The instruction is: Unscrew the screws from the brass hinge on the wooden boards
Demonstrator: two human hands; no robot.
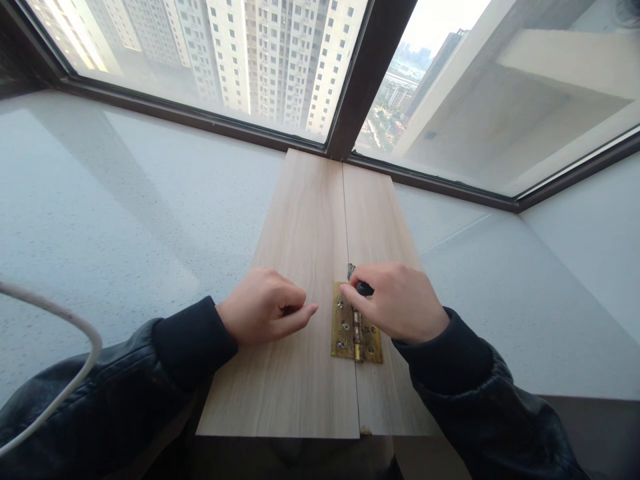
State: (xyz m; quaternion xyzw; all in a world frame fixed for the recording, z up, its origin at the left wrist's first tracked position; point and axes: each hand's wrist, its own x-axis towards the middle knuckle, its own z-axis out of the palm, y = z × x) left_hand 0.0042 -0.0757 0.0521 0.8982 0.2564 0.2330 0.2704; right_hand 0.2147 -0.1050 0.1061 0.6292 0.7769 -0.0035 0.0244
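- Right hand (400, 300) partly hides the brass hinge (345, 327) across the seam between two wooden boards (295, 387).
- Fingers closed around a mostly covered black object (365, 289).
- Left hand (265, 307) loosely curled left of the hinge; cannot tell whether it holds anything.
- White ledge (210, 193) beneath, window (280, 60) beyond.

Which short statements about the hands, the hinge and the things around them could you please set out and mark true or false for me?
1. The hinge lies across the seam between two wooden boards. True.
2. The left hand grips the hinge. False: it is apart from the hinge, over the board on the left.
3. The right hand holds a dark object at the far part of the hinge. True.
4. The hinge is folded shut. False: its leaves are spread open.
5. A white cable shows at the right of the picture. False: it is at the left.
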